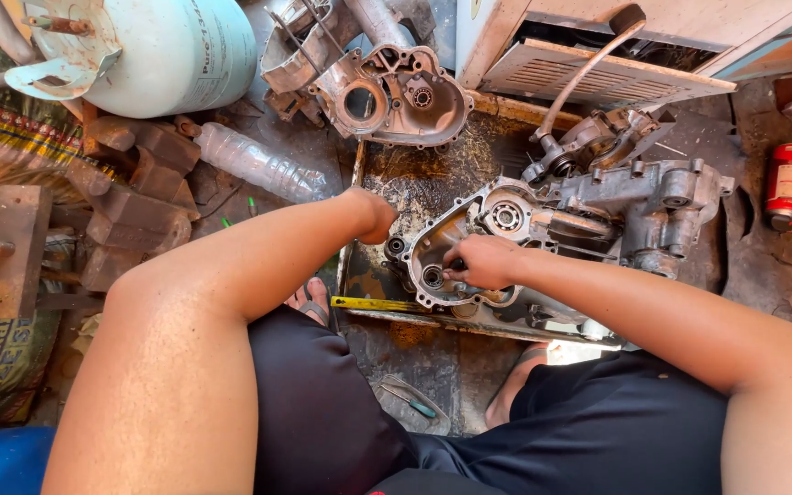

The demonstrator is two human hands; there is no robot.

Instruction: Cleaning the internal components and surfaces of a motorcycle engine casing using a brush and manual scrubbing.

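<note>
Engine casing (543, 247) on oily metal tray (433, 174)

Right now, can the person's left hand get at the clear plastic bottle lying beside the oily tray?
Probably yes. The left hand hangs over the tray's left edge, and the plastic bottle lies on the ground just beyond it, with nothing between them. Whether that hand already holds something cannot be told.

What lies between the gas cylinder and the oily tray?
In the head view, a clear plastic bottle lies on its side on the ground between the gas cylinder and the tray.
</note>
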